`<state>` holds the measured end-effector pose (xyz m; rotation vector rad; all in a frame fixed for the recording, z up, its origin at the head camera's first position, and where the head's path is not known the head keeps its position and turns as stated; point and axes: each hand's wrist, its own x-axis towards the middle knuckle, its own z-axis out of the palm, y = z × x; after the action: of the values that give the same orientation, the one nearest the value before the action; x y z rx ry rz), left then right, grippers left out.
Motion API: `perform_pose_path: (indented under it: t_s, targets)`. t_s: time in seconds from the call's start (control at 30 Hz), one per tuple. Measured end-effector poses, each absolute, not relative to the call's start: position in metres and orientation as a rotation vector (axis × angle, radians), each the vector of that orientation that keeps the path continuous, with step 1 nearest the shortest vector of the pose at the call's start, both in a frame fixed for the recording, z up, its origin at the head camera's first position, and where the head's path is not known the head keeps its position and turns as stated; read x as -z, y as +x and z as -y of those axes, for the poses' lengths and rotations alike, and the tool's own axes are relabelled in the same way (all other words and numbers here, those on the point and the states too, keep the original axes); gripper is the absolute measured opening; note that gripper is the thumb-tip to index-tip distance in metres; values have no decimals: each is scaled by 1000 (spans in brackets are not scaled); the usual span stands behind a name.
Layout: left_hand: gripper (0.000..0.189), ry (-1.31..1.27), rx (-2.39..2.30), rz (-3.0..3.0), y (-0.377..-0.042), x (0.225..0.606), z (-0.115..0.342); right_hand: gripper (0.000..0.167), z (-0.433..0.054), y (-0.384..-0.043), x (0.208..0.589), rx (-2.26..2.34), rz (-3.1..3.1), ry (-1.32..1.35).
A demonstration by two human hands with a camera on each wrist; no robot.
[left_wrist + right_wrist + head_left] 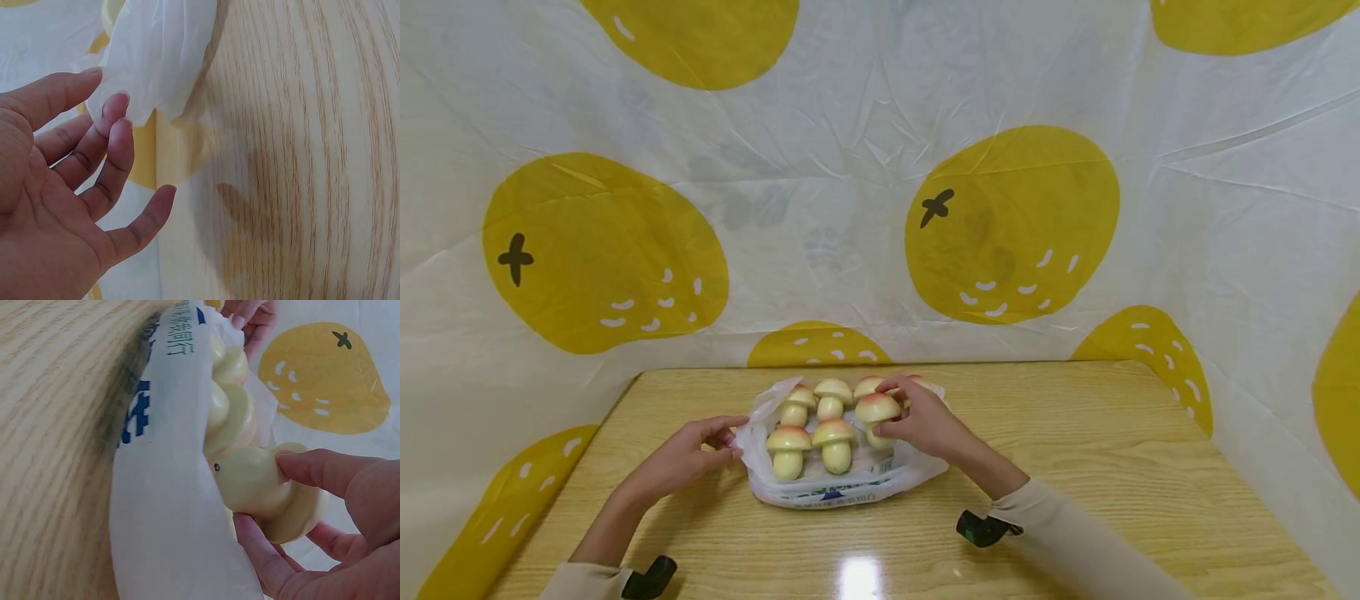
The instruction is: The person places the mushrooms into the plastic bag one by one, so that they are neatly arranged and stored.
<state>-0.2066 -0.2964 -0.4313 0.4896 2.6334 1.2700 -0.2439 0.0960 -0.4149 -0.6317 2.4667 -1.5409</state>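
Observation:
A white plastic bag [842, 496] with printed lettering lies on the table, its mouth spread around several toy mushrooms [833, 442] with cream stems and reddish-tinged caps. At the bag's left edge, my left hand [703, 446] pinches the thin plastic between thumb and fingers; in the left wrist view the white bag edge [165, 62] hangs at the fingertips. My right hand [925, 417] grips one toy mushroom [877, 408] by cap and stem at the right side of the group. The right wrist view shows this mushroom [256, 481] tilted, stem towards the bag, thumb on top and fingers beneath.
The wooden table [1060, 467] extends around the bag on all sides. A white curtain [820, 250] with large yellow fruit prints hangs behind the table and along both sides. Dark wrist devices [981, 529] sit at both sleeves.

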Motion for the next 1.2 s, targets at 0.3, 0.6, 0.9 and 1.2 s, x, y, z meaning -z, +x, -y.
perform_pose_path:
  t_s: [0.3,0.6,0.9,1.2]
  targets:
    - [55,461,-1254,-2653,-204,431,296,54,-99,-238,427,1454,-2490,-640]
    - [55,458,-1234,-2661,-204,433,297,53,-94,-237,432,1382,-2523,-629]
    - [54,493,-1250,-2670,-203,431,296,54,-91,-233,429,1275,-2643,-615]
    - [54,484,-1267,-2654,-204,430,296,55,-89,-233,429,1240,-2662,-558]
